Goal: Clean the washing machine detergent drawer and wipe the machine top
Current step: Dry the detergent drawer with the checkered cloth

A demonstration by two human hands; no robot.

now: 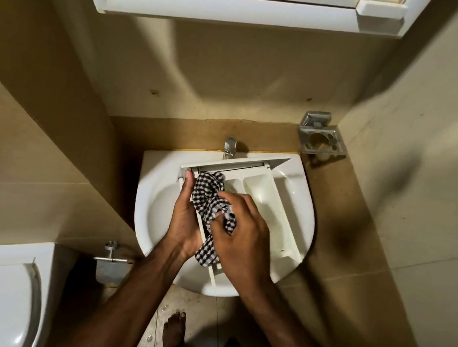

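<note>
Detergent drawer (266, 198) lies across the white sink (154, 190) at frame centre, its front panel toward the faucet (230, 146) at the top, its compartments facing up. The washing machine itself is not in view.

Left hand (183, 217): fingers extended along the drawer's left wall, fingertips reaching the front panel corner, palm against the side. Reads as a steadying hold, fingers mostly straight.

Right hand (241, 236): fingers curled around a bunched black-and-white checked cloth (210, 200), pressing it into the left compartment. The cloth's tail hangs out toward the near end of the drawer, lower centre.

Judgement: step in hand is wiping out the drawer; the two right-hand compartments look bare and pale, but residue cannot be judged at this resolution. Machine top not yet addressed.

Notes for doing it well:
- Keep the left hand braced so the drawer does not rock on the sink rim.
- Push a cloth corner into compartment corners and along the dividers, where residue would collect.
- Work compartment by compartment, left to right.
- Refold to a fresh face before moving on.
</note>
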